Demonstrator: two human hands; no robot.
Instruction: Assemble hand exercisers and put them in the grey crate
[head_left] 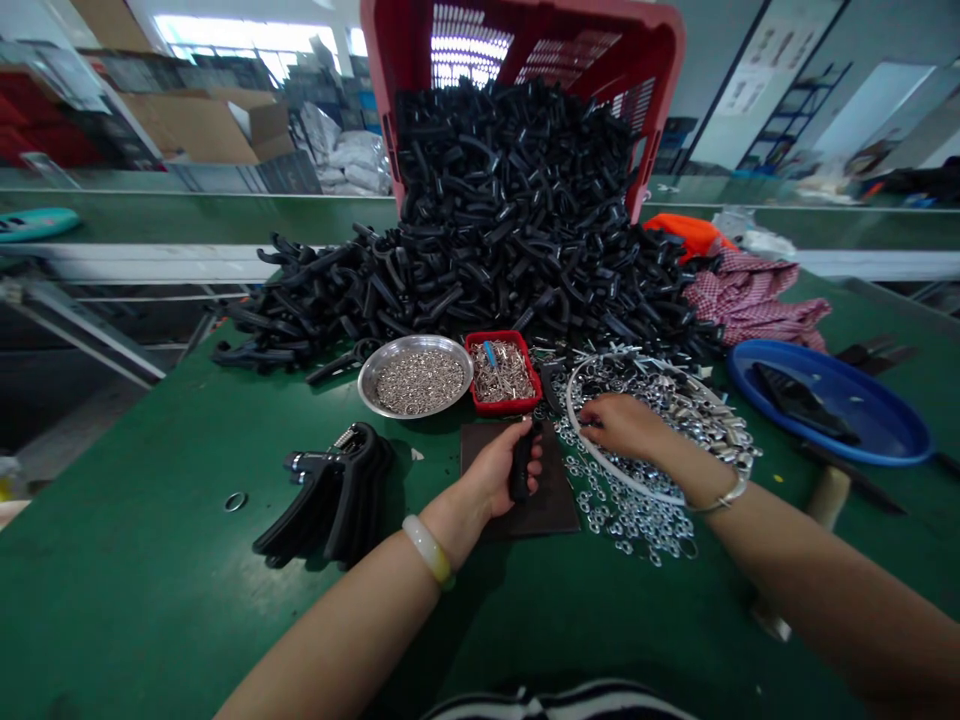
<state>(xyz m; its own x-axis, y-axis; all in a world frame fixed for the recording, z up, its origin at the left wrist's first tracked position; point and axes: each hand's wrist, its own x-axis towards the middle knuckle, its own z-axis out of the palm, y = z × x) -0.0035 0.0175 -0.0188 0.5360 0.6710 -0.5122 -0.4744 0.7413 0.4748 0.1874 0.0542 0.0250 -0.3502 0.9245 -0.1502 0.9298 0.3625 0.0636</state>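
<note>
My left hand (501, 472) is wrapped round a black plastic handle (520, 470), held upright over a dark square pad (553, 512). To its right, my right hand (622, 425) reaches over the rim of a white-edged round tray (600, 460). Its fingers are closed together among small metal parts (694, 415), and whatever they pinch is hidden. Loose metal links (637, 520) lie spilled in front of the tray. Behind the pad stand a red box (501, 407) of metal pins and a steel bowl (366, 388) of tiny metal pieces. Several black hand grippers (330, 505) are stacked on the left.
A red crate (667, 90) lies tipped at the back, black handles (480, 270) heaped out of it. On the right are a blue plate (885, 435) with a dark object, a checked cloth (765, 295) and a hammer (829, 498) partly behind my forearm. A metal ring (235, 501) lies left.
</note>
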